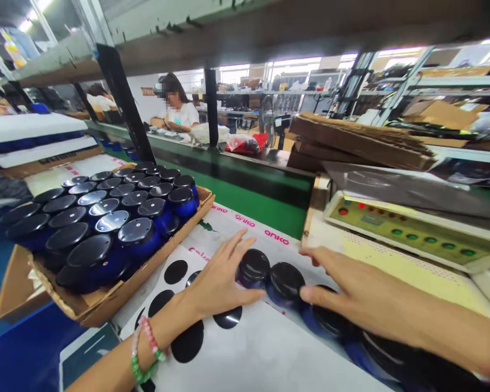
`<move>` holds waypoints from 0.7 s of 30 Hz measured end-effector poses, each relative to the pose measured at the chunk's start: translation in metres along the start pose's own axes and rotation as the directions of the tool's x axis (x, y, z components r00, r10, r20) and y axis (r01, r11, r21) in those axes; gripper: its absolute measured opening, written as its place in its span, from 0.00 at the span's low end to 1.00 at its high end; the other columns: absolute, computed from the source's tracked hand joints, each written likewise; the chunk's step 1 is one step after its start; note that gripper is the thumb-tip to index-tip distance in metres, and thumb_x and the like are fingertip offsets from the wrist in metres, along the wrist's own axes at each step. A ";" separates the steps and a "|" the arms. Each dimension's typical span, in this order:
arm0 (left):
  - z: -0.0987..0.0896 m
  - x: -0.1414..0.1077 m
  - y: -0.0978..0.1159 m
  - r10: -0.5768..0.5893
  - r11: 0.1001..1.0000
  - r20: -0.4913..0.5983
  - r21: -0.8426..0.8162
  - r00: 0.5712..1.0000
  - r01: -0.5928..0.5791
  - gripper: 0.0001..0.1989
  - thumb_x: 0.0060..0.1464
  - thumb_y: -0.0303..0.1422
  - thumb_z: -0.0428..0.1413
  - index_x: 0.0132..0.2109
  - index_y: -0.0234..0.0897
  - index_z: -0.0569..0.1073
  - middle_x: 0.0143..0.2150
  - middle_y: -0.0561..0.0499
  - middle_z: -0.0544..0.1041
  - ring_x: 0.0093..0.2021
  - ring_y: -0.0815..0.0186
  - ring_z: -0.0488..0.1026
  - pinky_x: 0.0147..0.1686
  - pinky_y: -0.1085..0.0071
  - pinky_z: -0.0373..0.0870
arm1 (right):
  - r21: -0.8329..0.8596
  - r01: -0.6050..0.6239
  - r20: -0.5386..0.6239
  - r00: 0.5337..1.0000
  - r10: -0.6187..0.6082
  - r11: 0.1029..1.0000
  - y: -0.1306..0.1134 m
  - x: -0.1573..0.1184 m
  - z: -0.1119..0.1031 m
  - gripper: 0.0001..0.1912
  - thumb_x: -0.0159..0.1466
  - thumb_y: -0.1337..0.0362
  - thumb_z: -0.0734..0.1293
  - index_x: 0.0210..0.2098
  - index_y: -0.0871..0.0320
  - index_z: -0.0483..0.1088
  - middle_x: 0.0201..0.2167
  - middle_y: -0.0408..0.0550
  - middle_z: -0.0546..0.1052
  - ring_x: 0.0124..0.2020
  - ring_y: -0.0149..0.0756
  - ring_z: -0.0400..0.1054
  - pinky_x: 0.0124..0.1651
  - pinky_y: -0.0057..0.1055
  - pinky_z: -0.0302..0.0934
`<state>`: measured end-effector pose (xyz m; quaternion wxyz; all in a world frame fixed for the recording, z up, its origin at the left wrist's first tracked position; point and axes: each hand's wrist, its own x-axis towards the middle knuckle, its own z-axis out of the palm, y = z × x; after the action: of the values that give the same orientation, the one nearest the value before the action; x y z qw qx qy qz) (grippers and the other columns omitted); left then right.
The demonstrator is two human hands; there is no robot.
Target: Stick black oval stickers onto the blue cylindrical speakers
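Several dark blue jars with black lids (pixel 286 280) stand in a slanting row on the bench in front of me. My left hand (pixel 222 277), with a beaded bracelet (pixel 147 348) at the wrist, has its fingers spread beside the farthest jar (pixel 253 267). Fingers apart, my right hand (pixel 343 277) is over the row, its thumb by the second jar's lid. Neither hand visibly grips a jar. Under my left forearm lies a white sheet (pixel 261 348) with black discs (pixel 188 340).
A cardboard tray (pixel 179 234) full of blue jars stands at the left. A machine with green and red buttons (pixel 400 228) is at the right. Beyond runs a green belt (pixel 261 198). Overhead is a shelf beam (pixel 249 41). A person (pixel 179 109) sits across the belt.
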<state>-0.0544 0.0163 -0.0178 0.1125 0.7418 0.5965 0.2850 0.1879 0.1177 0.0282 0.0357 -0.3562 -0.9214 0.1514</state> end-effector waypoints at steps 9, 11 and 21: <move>0.020 0.053 0.030 0.328 0.808 0.352 0.376 0.876 -0.454 0.41 0.43 0.64 0.51 0.51 0.33 0.67 0.40 0.40 0.74 0.40 0.49 0.72 0.39 0.56 0.69 | -0.343 -0.066 -0.217 0.976 -0.011 0.937 0.018 -0.084 0.047 0.41 0.59 0.41 0.59 0.65 0.56 0.53 0.55 0.59 0.70 0.46 0.58 0.71 0.42 0.54 0.68; 0.022 0.065 0.029 0.366 0.758 0.412 0.388 0.834 -0.524 0.38 0.44 0.64 0.51 0.46 0.33 0.68 0.34 0.43 0.74 0.34 0.54 0.73 0.35 0.62 0.68 | -0.319 -0.068 -0.235 0.972 -0.010 0.945 0.015 -0.077 0.050 0.40 0.60 0.44 0.60 0.65 0.58 0.51 0.57 0.60 0.66 0.46 0.56 0.71 0.39 0.49 0.70; -0.072 0.194 -0.056 0.204 0.655 0.416 0.615 0.886 -0.439 0.33 0.49 0.58 0.53 0.47 0.32 0.68 0.41 0.40 0.74 0.42 0.54 0.73 0.44 0.62 0.66 | -0.196 0.071 -0.175 0.979 -0.107 0.978 -0.001 -0.001 0.002 0.31 0.64 0.52 0.61 0.64 0.50 0.54 0.57 0.54 0.68 0.48 0.51 0.68 0.45 0.45 0.66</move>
<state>-0.1164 0.2025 0.0681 -0.1345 0.8587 0.4904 -0.0644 0.1877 0.1155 0.0264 0.0938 -0.3287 -0.9393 0.0279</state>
